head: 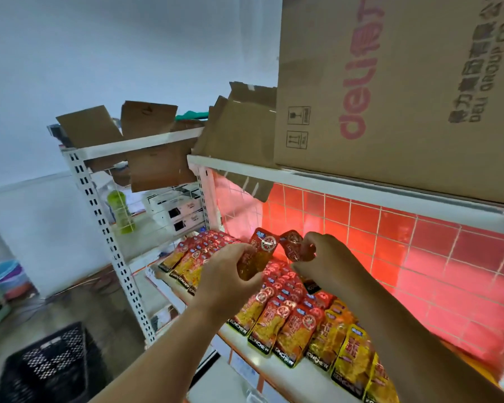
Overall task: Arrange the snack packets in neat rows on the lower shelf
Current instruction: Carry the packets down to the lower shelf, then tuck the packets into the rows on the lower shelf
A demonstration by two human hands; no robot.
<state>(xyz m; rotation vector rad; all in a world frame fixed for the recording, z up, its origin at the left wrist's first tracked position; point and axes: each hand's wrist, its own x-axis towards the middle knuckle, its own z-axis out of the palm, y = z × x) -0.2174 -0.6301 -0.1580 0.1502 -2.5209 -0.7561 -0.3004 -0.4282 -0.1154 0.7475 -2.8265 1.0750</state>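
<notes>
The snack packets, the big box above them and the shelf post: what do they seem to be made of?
Snack packets: thin plastic or foil film with a glossy finish; they glint under the light and their edges crinkle. Big box: brown cardboard, matt, with printed marks and folded flaps. Shelf post: probably white-painted metal, judging by its rows of punched slots.

Two hands were in view: the left hand (227, 274) and the right hand (329, 263). Two packets were held, the left-held packet (256, 254) and the right-held packet (296, 245). The shelved packets (291, 330) on the lower shelf (303, 376) overlapped too densely to count. One printed cardboard box (390, 97), one black crate (50, 362) and one green bottle (120, 210) were present.
</notes>
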